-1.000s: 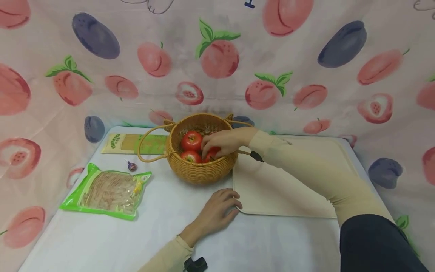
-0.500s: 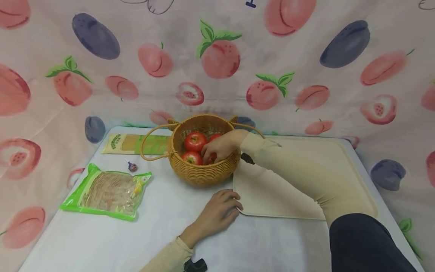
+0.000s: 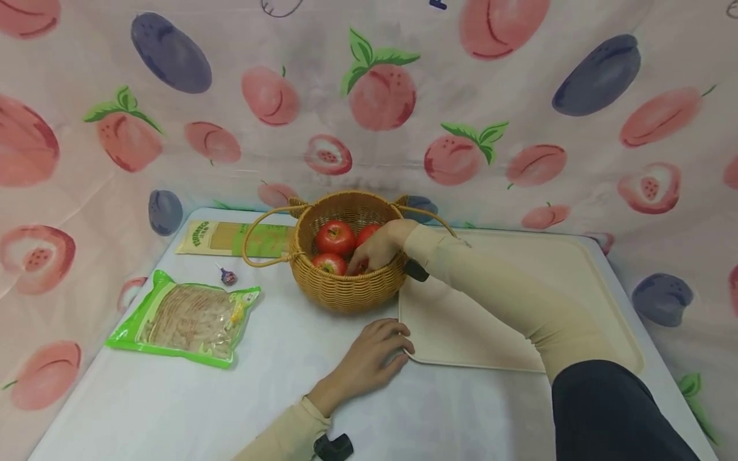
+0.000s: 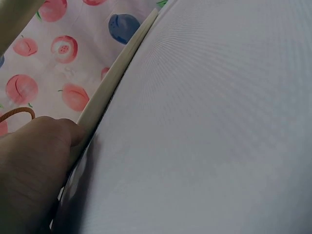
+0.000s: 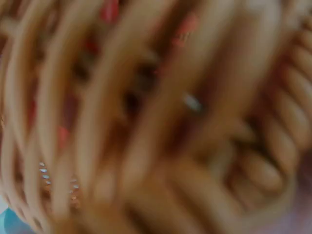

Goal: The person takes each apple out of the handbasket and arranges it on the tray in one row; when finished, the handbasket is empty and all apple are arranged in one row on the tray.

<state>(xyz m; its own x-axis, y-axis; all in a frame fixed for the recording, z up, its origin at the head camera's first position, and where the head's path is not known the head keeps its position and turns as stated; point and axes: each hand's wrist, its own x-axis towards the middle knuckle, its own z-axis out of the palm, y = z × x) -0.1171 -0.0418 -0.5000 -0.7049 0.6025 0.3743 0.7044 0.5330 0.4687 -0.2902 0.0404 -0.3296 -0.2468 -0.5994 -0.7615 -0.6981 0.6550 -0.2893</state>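
In the head view a wicker basket with loop handles holds several red apples. My right hand reaches over its right side, fingers curled down around an apple that they mostly hide. Blurred basket weave fills the right wrist view, with bits of red behind the gaps. My left hand rests on the table, its loosely bent fingers touching the near left corner of a cream tray. From the left wrist, that hand appears against the tray's rim.
Left of the basket lie a green-edged clear bag of brown slices, a small lollipop and a flat pack of noodles. A fruit-print cloth hangs behind the white table.
My right hand has sunk lower into the basket and curled further round the apple, uncovering another apple behind it. The basket has shifted slightly right. My left hand stays by the tray corner.
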